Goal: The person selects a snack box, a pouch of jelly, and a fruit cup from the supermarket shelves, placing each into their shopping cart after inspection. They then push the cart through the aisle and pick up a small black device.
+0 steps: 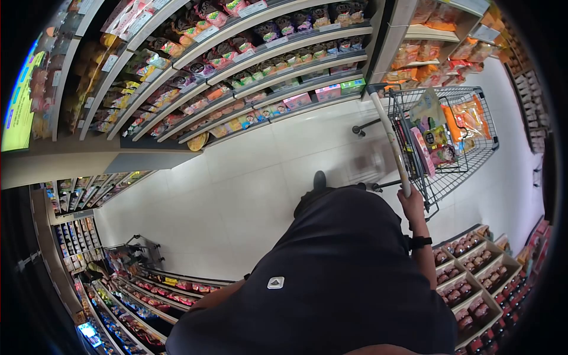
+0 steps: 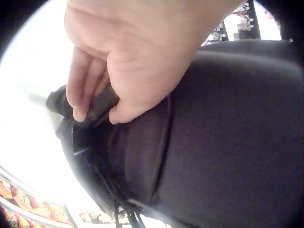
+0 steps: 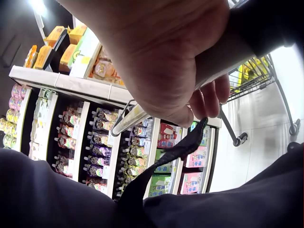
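right hand (image 1: pixel 412 204) grips pale cart handle (image 1: pixel 387 133) | wire cart (image 1: pixel 451 182), packets (image 1: pixel 470 118) inside | left hand (image 2: pixel 128 61) loosely curled, holding nothing

Supermkt; stocked shelves (image 1: pixel 266 59); trolley (image 1: pixel 460 177)

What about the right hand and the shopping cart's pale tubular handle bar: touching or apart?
Touching. The right wrist view shows the right hand, fingers curled round the pale tubular handle bar of the wire shopping cart.
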Available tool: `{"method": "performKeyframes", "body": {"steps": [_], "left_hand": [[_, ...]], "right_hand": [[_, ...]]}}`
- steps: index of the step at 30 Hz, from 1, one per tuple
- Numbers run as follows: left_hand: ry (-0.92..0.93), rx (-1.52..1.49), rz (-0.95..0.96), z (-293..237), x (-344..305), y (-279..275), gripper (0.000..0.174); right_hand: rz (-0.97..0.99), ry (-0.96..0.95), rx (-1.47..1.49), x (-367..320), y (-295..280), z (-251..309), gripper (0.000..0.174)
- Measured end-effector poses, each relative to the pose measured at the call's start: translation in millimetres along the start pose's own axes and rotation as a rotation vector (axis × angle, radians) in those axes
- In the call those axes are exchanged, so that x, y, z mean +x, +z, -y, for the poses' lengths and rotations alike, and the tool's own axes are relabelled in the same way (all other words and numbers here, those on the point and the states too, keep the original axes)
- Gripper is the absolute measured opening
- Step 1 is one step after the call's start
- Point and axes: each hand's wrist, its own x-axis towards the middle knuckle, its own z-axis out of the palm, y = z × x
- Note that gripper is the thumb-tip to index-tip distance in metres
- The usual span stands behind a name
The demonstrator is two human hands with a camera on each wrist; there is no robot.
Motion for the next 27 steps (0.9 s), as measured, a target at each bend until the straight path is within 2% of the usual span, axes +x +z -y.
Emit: {"method": "performKeyframes", "body": {"steps": [7,9,10,13,15,17,19,21,22,23,25,27], "left_hand": [[0.069,0.037,0.015,-46,-8,-10,0.036],[-0.043,-0.195,-0.108,-71,-5,-57,0.041],[0.063,-0.218,-0.189,-87,5,-73,0.039],[0.298,-0.196,-0.345,-162,30,-88,0.041],[0.494,-0.123,-0.359,-213,50,-72,0.042],[0.711,-0.026,-0.349,-253,73,-50,0.043],[0.856,0.066,-0.364,-293,83,-23,0.044],[0.973,0.058,-0.330,-321,89,3,0.039],[0.941,0.202,-0.380,-337,77,13,0.039],[0.958,0.201,-0.360,-341,77,19,0.039],[1.107,0.326,-0.431,-349,75,25,0.041],[1.115,0.375,-0.484,-356,63,24,0.041]], "right_hand": [[0.026,0.045,0.013,1,1,-2,0.025],[0.026,-0.012,0.000,2,0,-3,0.024],[0.026,-0.011,-0.025,2,1,-3,0.024],[0.101,0.031,-0.240,2,-8,5,0.050],[-0.032,-0.137,-0.335,-7,-27,34,0.066],[-0.141,-0.172,-0.306,-8,-52,77,0.071],[-0.260,-0.398,-0.170,-19,-84,144,0.072],[-0.191,-0.520,0.122,-29,-104,197,0.077],[-0.229,-0.615,0.060,-35,-109,216,0.077],[-0.262,-0.716,-0.006,-39,-111,232,0.077],[-0.259,-0.940,-0.034,-38,-113,252,0.073],[-0.299,-0.948,-0.117,-39,-106,257,0.076]]}}
